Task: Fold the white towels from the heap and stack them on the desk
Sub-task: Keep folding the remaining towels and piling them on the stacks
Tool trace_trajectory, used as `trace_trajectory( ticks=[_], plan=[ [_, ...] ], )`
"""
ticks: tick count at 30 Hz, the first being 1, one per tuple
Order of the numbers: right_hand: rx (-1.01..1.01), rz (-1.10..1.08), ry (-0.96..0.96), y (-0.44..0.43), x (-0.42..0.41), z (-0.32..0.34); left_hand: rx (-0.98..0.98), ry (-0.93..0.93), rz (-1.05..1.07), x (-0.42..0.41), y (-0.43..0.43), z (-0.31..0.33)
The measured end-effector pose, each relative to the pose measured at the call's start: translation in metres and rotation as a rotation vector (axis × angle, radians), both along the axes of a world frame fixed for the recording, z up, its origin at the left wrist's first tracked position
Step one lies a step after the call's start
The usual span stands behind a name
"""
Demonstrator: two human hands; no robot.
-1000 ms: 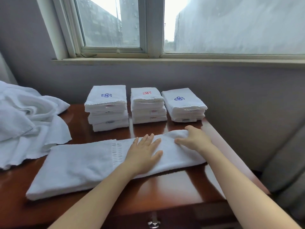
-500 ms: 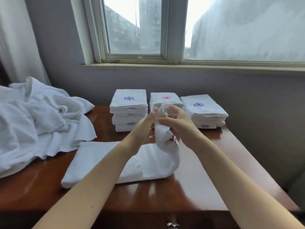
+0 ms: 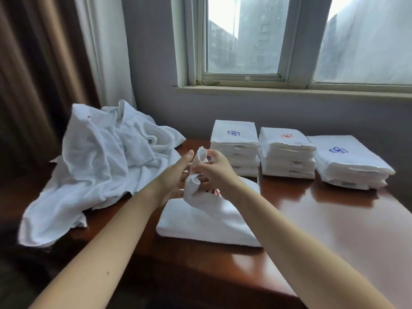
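A half-folded white towel (image 3: 207,221) lies on the brown desk (image 3: 334,219) in front of me. Its right end is lifted and bunched above the rest. My right hand (image 3: 214,172) grips that raised end with curled fingers. My left hand (image 3: 176,179) is against the same bunched end from the left, fingers mostly straight. A heap of unfolded white towels (image 3: 100,161) covers the desk's left part. Three stacks of folded towels stand at the back: left stack (image 3: 234,148), middle stack (image 3: 287,152), right stack (image 3: 350,161).
A grey wall and a window sill (image 3: 289,91) rise right behind the stacks. Brown and white curtains (image 3: 55,63) hang at the left. Bare desk surface shows to the right of the towel and along the front edge.
The towel lay flat under both palms a second ago. Its right end has since been picked up and carried left over the rest. The view has swung left.
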State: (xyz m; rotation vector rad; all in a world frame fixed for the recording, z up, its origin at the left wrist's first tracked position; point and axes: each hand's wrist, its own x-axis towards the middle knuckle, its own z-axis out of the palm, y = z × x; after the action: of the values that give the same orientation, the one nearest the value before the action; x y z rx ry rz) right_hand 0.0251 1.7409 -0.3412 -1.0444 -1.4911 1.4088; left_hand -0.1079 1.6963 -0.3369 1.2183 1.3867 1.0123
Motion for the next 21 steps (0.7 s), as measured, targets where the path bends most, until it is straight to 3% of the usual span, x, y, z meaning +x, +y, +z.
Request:
trace_trajectory(
  ticks=[3,8,12,14,19,21],
  plan=[
    [-0.043,0.044,-0.037,0.000,-0.019,-0.015,-0.068,0.000,0.025,-0.017,-0.005,-0.011],
    [-0.227,0.177,-0.045,-0.002,-0.021,-0.030,-0.125,0.176,0.146,-0.035,-0.005,-0.026],
    [-0.083,0.006,-0.074,0.005,-0.005,-0.027,-0.062,0.355,0.175,-0.040,-0.001,-0.035],
    [0.061,-0.085,-0.191,0.007,0.006,-0.029,-0.031,0.468,0.191,-0.040,0.002,-0.041],
    [0.449,-0.147,-0.716,-0.002,0.034,-0.045,-0.029,0.621,0.135,-0.049,0.003,-0.048],
    [0.514,-0.123,-0.884,-0.004,0.044,-0.054,-0.054,0.877,0.157,-0.045,0.000,-0.047]
  ],
)
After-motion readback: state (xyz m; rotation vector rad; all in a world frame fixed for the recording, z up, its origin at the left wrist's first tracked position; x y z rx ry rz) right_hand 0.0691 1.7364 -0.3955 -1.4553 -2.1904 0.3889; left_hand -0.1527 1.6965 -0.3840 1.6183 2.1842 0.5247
